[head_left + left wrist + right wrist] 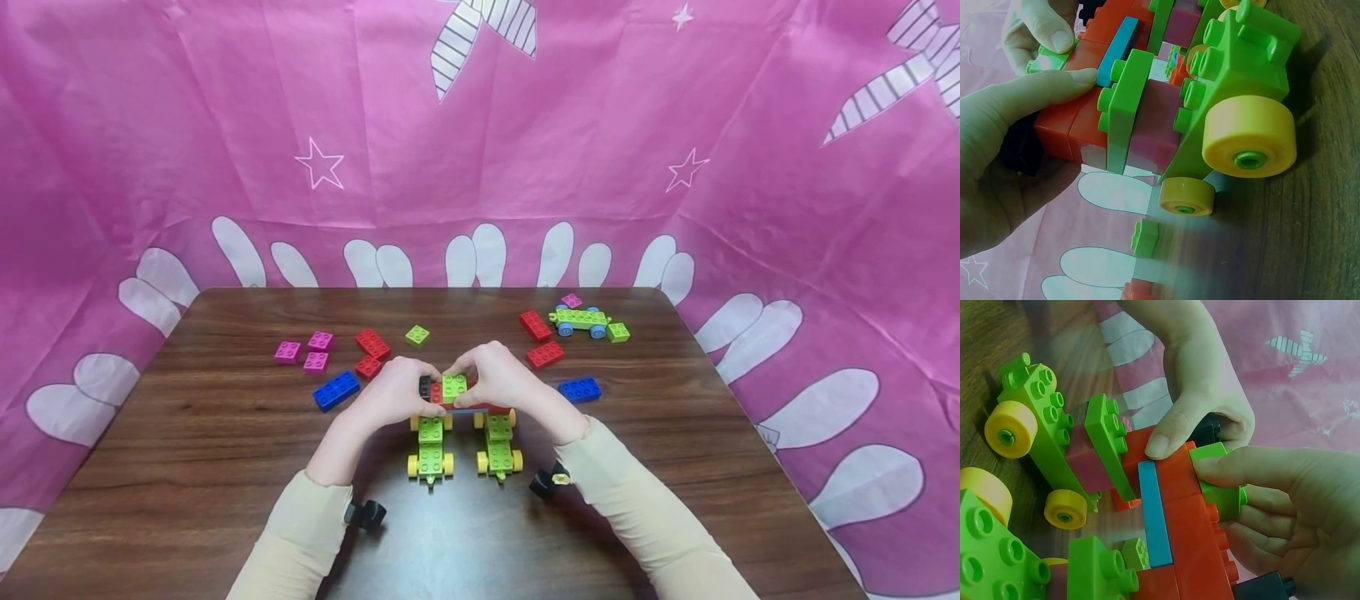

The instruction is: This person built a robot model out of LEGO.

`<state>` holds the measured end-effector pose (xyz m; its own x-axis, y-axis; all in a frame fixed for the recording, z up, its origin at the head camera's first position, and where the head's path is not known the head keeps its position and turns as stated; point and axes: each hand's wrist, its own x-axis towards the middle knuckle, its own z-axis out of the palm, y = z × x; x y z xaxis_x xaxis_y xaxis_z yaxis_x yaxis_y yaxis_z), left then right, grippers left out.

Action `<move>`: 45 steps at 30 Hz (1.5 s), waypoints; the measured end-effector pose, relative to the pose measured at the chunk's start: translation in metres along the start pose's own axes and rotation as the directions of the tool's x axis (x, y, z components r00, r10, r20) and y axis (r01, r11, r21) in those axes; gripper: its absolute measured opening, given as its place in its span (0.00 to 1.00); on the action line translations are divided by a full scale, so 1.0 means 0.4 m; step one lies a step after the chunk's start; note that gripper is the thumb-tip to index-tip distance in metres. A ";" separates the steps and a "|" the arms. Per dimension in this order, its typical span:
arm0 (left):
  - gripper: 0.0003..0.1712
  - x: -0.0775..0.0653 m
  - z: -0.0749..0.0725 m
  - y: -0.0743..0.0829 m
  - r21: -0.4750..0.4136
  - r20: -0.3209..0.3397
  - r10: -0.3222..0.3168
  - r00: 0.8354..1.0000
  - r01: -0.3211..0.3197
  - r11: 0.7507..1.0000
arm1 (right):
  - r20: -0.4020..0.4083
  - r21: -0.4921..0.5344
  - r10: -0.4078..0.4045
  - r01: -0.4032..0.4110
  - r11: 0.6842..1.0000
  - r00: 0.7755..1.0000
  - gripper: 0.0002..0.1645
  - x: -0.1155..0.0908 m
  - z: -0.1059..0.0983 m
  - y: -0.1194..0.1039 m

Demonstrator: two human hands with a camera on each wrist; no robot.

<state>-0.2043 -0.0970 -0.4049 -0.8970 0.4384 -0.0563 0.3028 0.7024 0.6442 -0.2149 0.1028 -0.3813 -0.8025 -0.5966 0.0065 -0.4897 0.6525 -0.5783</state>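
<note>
Two lime-green toy car bases with yellow wheels, the left base (431, 457) and the right base (500, 455), stand side by side, carrying a built structure. Red bricks (1192, 526) and a flat blue brick (1156, 515) bridge them. My left hand (403, 388) grips the red bricks at the bridge's left end, thumb on the front and fingers behind, next to a black brick (424, 387). With thumb and fingers, my right hand (497, 377) pinches a lime-green brick (1221, 503) on top of the bridge. Another black brick (1259, 587) is at the right end.
Left on the brown table (187, 433) lie several pink bricks (316, 362), red bricks (372, 343) and a blue brick (337, 390). A green brick (417, 335) lies behind the hands. Back right are a blue-wheeled green base (581, 318), red bricks (544, 355) and another blue brick (580, 390).
</note>
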 end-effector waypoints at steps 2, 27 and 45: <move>0.26 -0.001 0.000 0.000 -0.002 -0.002 0.001 1.000 -0.001 1.000 | 0.001 0.002 0.000 0.000 1.000 1.000 0.22 0.001 0.000 0.000; 0.26 -0.003 0.003 -0.004 0.020 -0.026 0.027 0.999 -0.026 0.999 | -0.014 0.020 0.025 -0.025 0.999 1.000 0.21 -0.004 0.001 -0.005; 0.28 -0.008 0.001 -0.004 0.016 -0.024 0.040 0.999 -0.040 0.999 | 0.011 -0.015 0.007 -0.007 1.000 1.000 0.23 -0.014 0.005 -0.009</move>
<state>-0.2017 -0.0995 -0.4059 -0.8916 0.4527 -0.0119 0.3435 0.6931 0.6337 -0.2081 0.1028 -0.3807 -0.8020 -0.5973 -0.0067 -0.4895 0.6635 -0.5659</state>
